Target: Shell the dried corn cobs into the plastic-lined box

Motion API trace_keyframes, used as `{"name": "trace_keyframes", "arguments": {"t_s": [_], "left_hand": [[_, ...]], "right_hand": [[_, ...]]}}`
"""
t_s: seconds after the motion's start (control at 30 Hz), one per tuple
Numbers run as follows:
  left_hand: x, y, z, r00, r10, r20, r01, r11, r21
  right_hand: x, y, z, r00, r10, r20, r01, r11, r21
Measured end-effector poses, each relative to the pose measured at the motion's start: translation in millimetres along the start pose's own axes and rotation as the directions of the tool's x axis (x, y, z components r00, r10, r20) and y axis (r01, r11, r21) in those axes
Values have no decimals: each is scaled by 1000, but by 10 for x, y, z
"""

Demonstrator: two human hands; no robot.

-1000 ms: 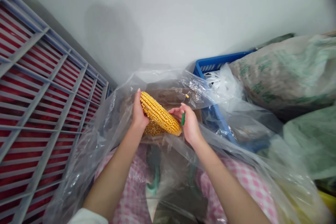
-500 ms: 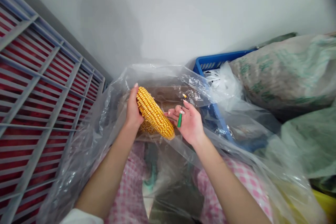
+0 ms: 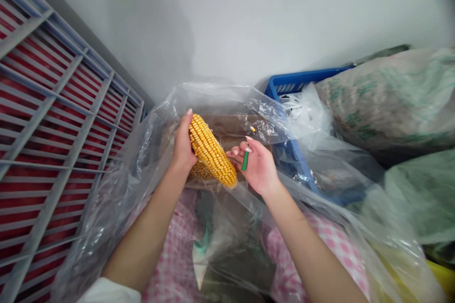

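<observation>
My left hand (image 3: pixel 182 147) is wrapped round the upper end of a yellow corn cob (image 3: pixel 212 156), holding it slanted over a cardboard box (image 3: pixel 232 128) lined with clear plastic (image 3: pixel 142 170). Loose kernels (image 3: pixel 199 170) lie in the box under the cob. My right hand (image 3: pixel 258 166) sits just right of the cob's lower end, palm up, fingers curled on a small green-handled tool (image 3: pixel 245 161). Its fingertips are close to the cob.
A grey and red slatted crate (image 3: pixel 53 137) stands at the left. A blue basket (image 3: pixel 287 86) holds white bags at the right, with large woven sacks (image 3: pixel 387 99) beyond. Pink checked cloth (image 3: pixel 177 251) covers my lap under the plastic sheet. A white wall is ahead.
The cob has turned steeper and my right hand has drawn slightly away from its lower end, opening palm-up with the green tool still in it.
</observation>
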State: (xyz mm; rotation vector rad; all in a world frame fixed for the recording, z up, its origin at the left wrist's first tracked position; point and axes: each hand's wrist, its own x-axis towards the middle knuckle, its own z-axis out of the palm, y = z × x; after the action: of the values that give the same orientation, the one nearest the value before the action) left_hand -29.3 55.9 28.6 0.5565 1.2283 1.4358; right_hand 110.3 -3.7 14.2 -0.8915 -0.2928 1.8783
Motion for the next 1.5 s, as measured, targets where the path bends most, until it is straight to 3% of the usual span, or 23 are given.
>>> {"name": "trace_keyframes", "arguments": {"t_s": [0.3,0.47,0.57,0.63,0.7,0.77,0.9,1.1,1.3,1.5], "left_hand": [[-29,7,18,1000,12,5,-12,1000,4],[-109,112,-7,999,-3,35,0,997,81],[-234,185,-43,982,50,180,-91,969,230],[-351,227,-48,942,39,333,-171,910,378],[-467,258,-25,891,-67,449,-220,802,555],[-548,275,16,864,-135,485,-264,698,665],[-566,262,67,846,-166,507,-323,598,734],[-509,251,36,813,-211,542,-312,628,713],[-513,278,53,833,-288,471,-231,594,771],[-495,278,71,826,-309,471,-238,566,790]], "right_hand": [[37,138,-13,990,-141,16,142,974,-178],[-225,-9,84,983,-179,33,180,982,-52],[-428,-114,167,988,-88,126,70,988,138],[-512,-154,213,982,-48,182,2,970,245],[-544,-165,243,980,-25,199,-39,949,312],[-537,-159,258,980,-14,198,-58,934,353],[-494,-132,271,987,-14,163,-48,927,373],[-464,-89,281,992,-1,129,-42,942,333],[-474,-75,271,999,-22,41,12,971,238],[-457,-61,264,999,-30,17,26,979,202]]}}
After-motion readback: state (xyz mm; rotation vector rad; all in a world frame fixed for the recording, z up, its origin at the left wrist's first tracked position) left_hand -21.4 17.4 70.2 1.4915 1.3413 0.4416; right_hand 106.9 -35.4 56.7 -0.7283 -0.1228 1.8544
